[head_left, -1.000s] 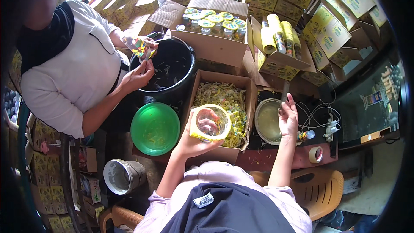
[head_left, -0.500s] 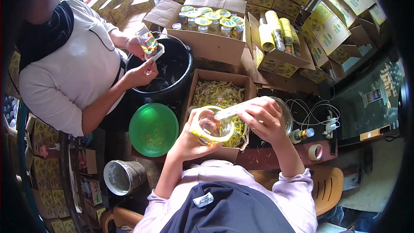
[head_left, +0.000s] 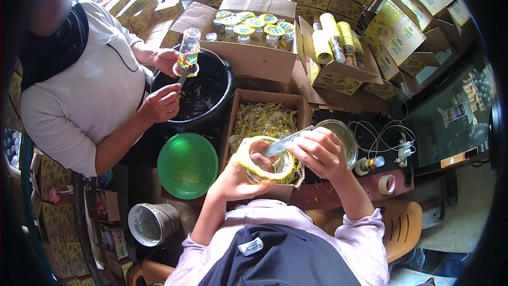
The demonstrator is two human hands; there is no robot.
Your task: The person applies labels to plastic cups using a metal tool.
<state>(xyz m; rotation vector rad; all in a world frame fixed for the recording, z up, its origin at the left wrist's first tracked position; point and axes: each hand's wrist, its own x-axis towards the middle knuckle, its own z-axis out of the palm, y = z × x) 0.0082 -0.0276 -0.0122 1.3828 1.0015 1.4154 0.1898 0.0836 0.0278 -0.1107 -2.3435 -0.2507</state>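
In my left hand (head_left: 231, 177) is a clear plastic jar (head_left: 290, 165) with a yellow edge, tilted so that its round opening faces up toward me. My left fingers wrap round its side. Pinched in my right hand (head_left: 321, 152) is a flat grey blade (head_left: 284, 144), its tip at the jar's rim; whether it touches the plastic I cannot tell. Both hands are over the near part of a cardboard box (head_left: 306, 107) filled with yellow and clear shreds (head_left: 262, 120).
At left, a co-worker holds another clear jar (head_left: 188, 53) and a blade over a black bucket (head_left: 228, 92). A green basin (head_left: 185, 143), a grey pail (head_left: 145, 222), a tape roll (head_left: 387, 184) and white cables (head_left: 389, 133) lie around. Behind stands a carton (head_left: 259, 63) of lidded jars.
My jar has shifted slightly right and down, and the blade slants more steeply at its rim. The co-worker's jar has turned more upright, with the blade at its lower end.
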